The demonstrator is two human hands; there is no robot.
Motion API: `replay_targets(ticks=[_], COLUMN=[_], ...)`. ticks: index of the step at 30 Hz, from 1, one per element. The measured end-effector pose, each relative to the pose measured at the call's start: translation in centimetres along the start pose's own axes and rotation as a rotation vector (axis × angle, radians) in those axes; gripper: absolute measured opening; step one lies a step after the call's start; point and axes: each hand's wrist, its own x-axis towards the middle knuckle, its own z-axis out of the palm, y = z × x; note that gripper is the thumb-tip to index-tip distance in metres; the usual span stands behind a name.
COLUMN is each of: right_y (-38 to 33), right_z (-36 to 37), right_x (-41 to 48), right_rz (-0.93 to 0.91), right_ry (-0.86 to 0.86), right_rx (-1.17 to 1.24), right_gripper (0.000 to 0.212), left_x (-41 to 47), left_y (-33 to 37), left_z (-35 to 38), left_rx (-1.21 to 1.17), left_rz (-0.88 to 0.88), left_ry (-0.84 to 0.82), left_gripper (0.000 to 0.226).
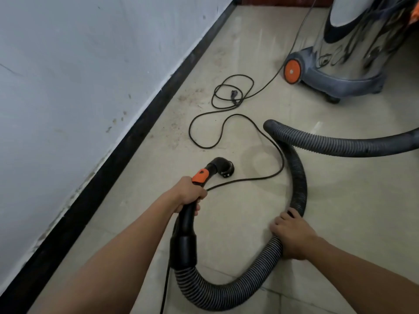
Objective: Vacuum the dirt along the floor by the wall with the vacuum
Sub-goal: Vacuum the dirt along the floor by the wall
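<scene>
Vacuum drum (353, 41) of shiny steel, on a grey base with an orange wheel, stands far right on the beige tiled floor (340, 211), well apart from the white wall (68, 64). Its ribbed grey hose (297, 175) loops across the tiles to a curved black handle (188, 220) with an orange slider. The left hand (188, 193) is clenched round that handle, and the right hand (292, 234) wraps its fingers over the hose. Brown dirt specks (188, 96) lie along the black skirting (136, 132), beside a coiled black cord (226, 91).
</scene>
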Motion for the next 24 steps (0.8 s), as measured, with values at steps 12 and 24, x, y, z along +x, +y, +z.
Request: replay_targets(ticks=[12,24], right_y=[3.3,4.1], right_z=[2.1,0.2], right_x=[-1.7,2.3], right_rz=[0.156,0.177], right_ry=[0.066,0.171], right_rx=[0.111,0.179], right_gripper=[0.042,0.039], left_x=[7.0,8.1], left_y=[3.1,3.5], left_z=[0.2,-3.4], left_rx=[-0.08,-0.139], left_rz=[0.037,-0.045], left_ry=[0.197,0.229], left_gripper=[0.02,0.023])
